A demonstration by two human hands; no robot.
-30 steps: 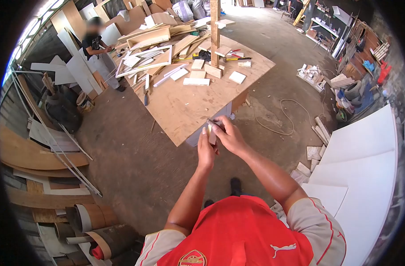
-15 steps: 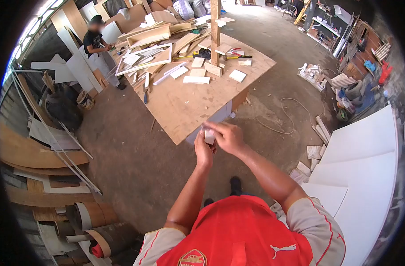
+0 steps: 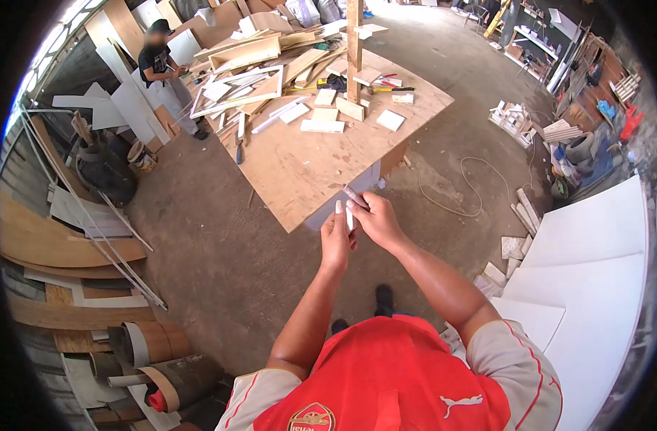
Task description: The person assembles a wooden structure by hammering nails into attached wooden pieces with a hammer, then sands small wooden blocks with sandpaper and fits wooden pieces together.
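Close to the near corner of the plywood table [image 3: 292,194], my left hand [image 3: 335,237] is closed on a small white block [image 3: 350,218], held upright. My right hand [image 3: 377,221] sits just to the right, its fingers wrapped round a short brownish piece [image 3: 354,195] that points up and left, too small to identify. The two hands nearly touch. On the table lie several small pale blocks, such as a white one [image 3: 322,126], around a wooden post [image 3: 354,57]. A blue-handled tool [image 3: 239,152] rests at the left edge.
Scrap boards and frames [image 3: 246,54] are heaped on the table's far part. A person [image 3: 159,68] stands at its left side. White panels [image 3: 587,251] lean at the right. A cord [image 3: 463,188] loops over the floor. Rolled sheets [image 3: 177,384] lie at lower left.
My right hand has drawn back slightly from over the block, and the brownish piece shows again. The block is turned to a narrower side. The table has shifted slightly right in view.
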